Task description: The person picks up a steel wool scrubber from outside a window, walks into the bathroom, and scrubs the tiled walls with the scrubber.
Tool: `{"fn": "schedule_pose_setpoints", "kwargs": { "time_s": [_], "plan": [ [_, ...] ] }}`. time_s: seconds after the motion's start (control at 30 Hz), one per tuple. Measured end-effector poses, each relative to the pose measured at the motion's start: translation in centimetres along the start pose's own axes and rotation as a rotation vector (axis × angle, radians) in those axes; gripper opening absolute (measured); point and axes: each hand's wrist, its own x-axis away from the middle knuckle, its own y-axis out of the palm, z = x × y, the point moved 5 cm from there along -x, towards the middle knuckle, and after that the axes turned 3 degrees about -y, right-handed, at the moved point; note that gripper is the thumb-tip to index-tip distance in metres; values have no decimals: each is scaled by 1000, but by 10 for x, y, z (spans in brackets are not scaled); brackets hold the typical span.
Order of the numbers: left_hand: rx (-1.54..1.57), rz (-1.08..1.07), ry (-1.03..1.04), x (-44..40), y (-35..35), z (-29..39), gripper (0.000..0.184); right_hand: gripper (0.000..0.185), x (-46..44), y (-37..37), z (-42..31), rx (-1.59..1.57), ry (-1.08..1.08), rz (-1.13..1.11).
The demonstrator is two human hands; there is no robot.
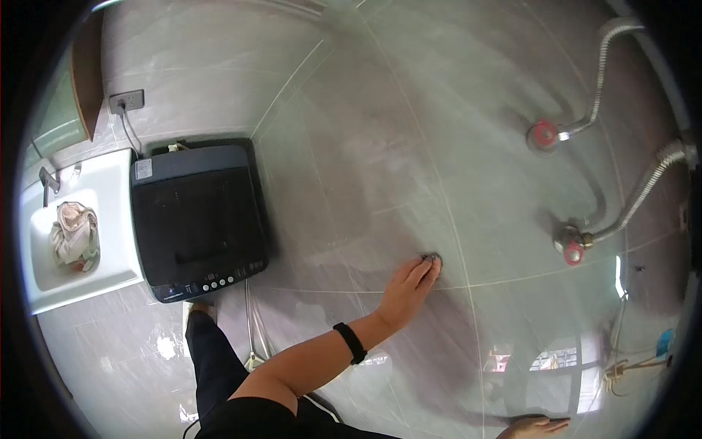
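My left hand, with a black band on its wrist, reaches out to the grey tiled wall. Its fingers are closed over a small dark grey steel wool scrubber pressed to the tile; most of the scrubber is hidden under the fingertips. At the bottom right edge, my right hand is only partly in view. Its fingers are stretched out near the wall surface, with nothing seen in them.
A black washing machine stands beside a white sink holding bunched cloth. Two red-marked valves with metal hoses stick out from the wall. A power socket is above the machine. A cord hangs at right.
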Motion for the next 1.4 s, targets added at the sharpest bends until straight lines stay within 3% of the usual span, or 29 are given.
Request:
{"fn": "schedule_pose_setpoints", "kwargs": {
  "time_s": [0.03,0.13,0.2,0.27,0.33,0.43,0.53,0.63,0.73,0.83,0.93,1.03,1.07,1.17,1.27,1.4],
  "plan": [
    [-126,168,268,15,0,3,18,76,-1,-3,-8,-12,-12,37],
    [-123,353,100,-71,-23,-8,19,81,3,2,-2,-43,-19,-19],
    [20,-6,-212,-90,-16,-13,30,86,2,8,4,-56,-11,-26],
    [32,-145,-171,-72,-5,-15,36,86,0,9,1,-37,-6,-27],
    [-80,-78,190,-4,-4,6,35,87,-3,1,-14,-25,-14,-25],
    [-111,-71,252,-23,-4,-28,41,88,-3,0,-13,9,-49,-36],
    [-194,148,87,-84,-22,-37,42,88,-6,2,-22,-101,-4,-14],
    [-213,-77,164,-10,10,-31,44,88,-3,5,-18,-100,-12,12],
    [-172,-133,258,4,6,-17,44,87,-2,7,-11,-93,-52,30],
    [-283,72,111,-77,-21,-29,42,87,-2,5,-14,-105,-51,45],
    [-304,35,183,-53,-10,-26,43,85,0,13,0,-190,-40,77],
    [-166,-169,265,18,11,-4,46,85,2,8,9,-65,-65,62],
    [-177,-199,268,5,7,-4,47,84,3,8,20,-91,-96,75],
    [-164,31,79,-66,-14,-18,46,82,2,15,41,-134,-162,106],
    [-296,-18,122,-47,-12,-6,48,81,2,14,25,-91,-130,98],
    [-200,-21,163,-15,1,-3,47,80,-1,2,-7,-41,-78,65]
  ]
}}
